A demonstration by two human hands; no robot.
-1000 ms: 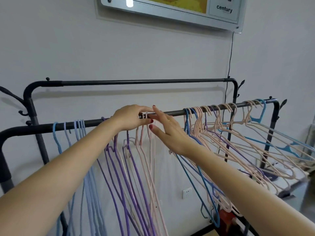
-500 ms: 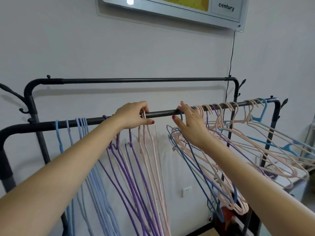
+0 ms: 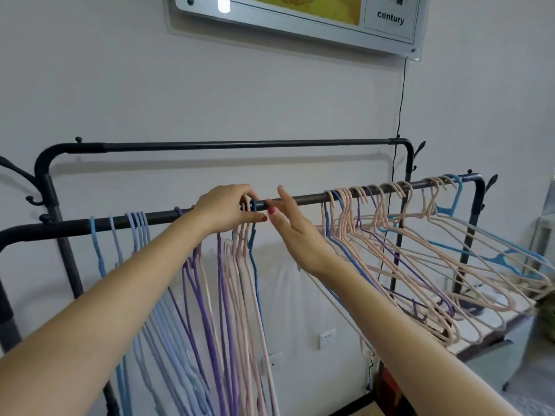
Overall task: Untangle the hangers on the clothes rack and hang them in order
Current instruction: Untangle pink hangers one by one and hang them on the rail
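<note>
Since half a second ago the right hand (image 3: 295, 232) has come back left along the rail (image 3: 306, 199) from the tangled bunch, and a dark blue hanger (image 3: 254, 259) now hangs just right of the pink ones under the left hand (image 3: 223, 210). In the head view, the left hand is curled over the front rail, fingers (image 3: 247, 195) closed around the hooks of the pink hangers (image 3: 240, 253), thumb below. The right hand sits just to its right, open, fingers spread and pointing up and left, fingertips at the rail beside the blue hanger's hook; whether it touches the hook I cannot tell. Left of the left hand hang purple hangers (image 3: 207, 301) and, further left, light blue hangers (image 3: 136, 229), all straight down in a row. Right of the right hand, well apart from it, the tangled bunch (image 3: 399, 244) of mostly pink hangers, with a few purple and blue ones, hangs skewed and splayed out toward the right end of the rail. Behind both hands the back rail (image 3: 240, 144) carries no hangers. A framed panel (image 3: 300, 19) is on the wall above
</note>
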